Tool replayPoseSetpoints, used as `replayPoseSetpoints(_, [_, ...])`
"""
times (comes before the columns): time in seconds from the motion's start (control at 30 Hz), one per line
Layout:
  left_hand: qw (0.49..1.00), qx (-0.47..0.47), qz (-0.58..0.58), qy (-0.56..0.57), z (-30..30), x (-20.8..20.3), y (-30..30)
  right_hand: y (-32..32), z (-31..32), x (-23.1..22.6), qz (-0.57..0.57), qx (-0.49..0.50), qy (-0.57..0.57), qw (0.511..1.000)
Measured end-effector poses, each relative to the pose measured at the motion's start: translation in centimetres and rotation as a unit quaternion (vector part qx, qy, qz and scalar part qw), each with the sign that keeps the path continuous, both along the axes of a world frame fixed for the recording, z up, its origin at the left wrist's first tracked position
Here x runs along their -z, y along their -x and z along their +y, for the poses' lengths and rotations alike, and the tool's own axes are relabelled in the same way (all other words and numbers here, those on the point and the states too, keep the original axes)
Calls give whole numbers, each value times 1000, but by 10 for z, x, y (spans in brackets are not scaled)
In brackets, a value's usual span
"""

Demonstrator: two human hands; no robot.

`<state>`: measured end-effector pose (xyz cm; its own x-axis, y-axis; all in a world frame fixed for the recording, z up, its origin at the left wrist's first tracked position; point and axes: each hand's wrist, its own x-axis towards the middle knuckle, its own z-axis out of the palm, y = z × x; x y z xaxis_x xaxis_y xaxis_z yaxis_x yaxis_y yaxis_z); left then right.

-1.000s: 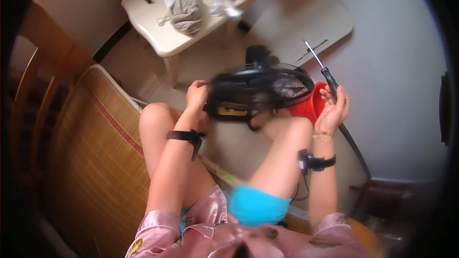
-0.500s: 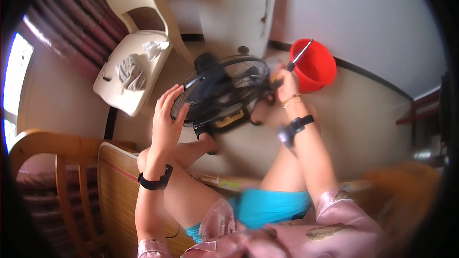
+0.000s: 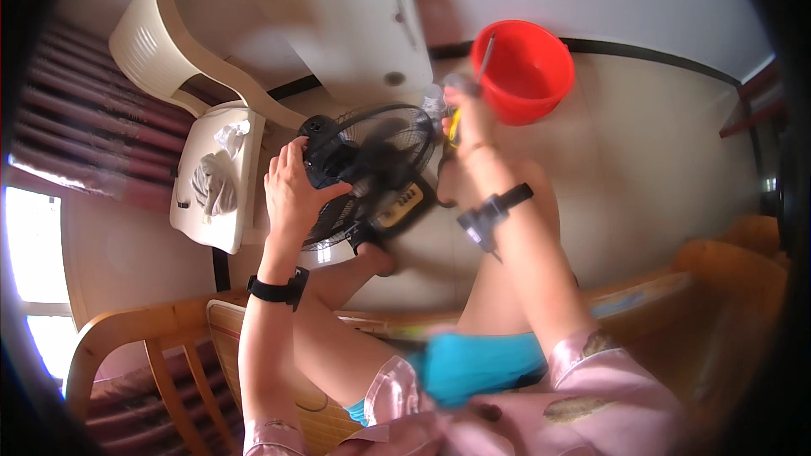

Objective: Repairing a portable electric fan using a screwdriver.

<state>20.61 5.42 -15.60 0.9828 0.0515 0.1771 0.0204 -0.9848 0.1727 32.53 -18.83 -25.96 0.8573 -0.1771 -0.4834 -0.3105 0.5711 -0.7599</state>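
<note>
A black electric fan (image 3: 397,148) with a round wire cage stands on the floor before my knees, its head tilted. My left hand (image 3: 291,190) rests on the fan's motor housing (image 3: 328,152), fingers along its left side and thumb across the front. To the right of the cage, my right hand (image 3: 470,122) is closed around a screwdriver (image 3: 487,59), its metal shaft pointing up and away; yellow shows by the fingers. That hand is smeared by motion. A pale, see-through thing (image 3: 433,101) beside it is too blurred to name. The fan's base (image 3: 401,207) has a light control panel.
A red bucket (image 3: 541,97) stands past my right hand. At the left is a cream plastic chair (image 3: 193,219) with a grey cloth (image 3: 213,186) on it. Behind the fan stands a white cabinet (image 3: 359,34). Wooden bed rails (image 3: 152,321) lie to my left.
The fan head has turned, so its motor housing faces me more. My left hand has gone from the cage rim to the housing. The screwdriver stands more upright. The whole view has shifted.
</note>
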Motion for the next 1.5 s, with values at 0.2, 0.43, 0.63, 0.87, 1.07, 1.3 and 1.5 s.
replayPoseSetpoints(0.2, [999, 6, 33, 22, -1, -10, -1, -3, -20, 13, 13, -50, -33, 998])
replayPoseSetpoints(0.43, [999, 38, 26, -7, -4, -9, 3, 13, 0, 16, 18, -142, 175, 974])
replayPoseSetpoints(0.63, [998, 35, 44, 29, 2, -8, 2, 9, 21, 40, -84, -259, 328, 905])
replayPoseSetpoints(0.87, [998, 50, 24, 3, 13, -5, 7, -10, 27, 113, 22, -187, 229, 955])
replayPoseSetpoints(1.07, [998, 46, 24, 20, -4, 3, -1, 25, 9, 255, 86, -89, 64, 990])
replayPoseSetpoints(1.3, [999, 29, 29, 12, 3, -5, 2, 37, 55, 217, 195, -112, -143, 964])
replayPoseSetpoints(1.5, [999, 27, 32, 27, 6, -7, -5, 25, 61, 235, 220, -123, -233, 939])
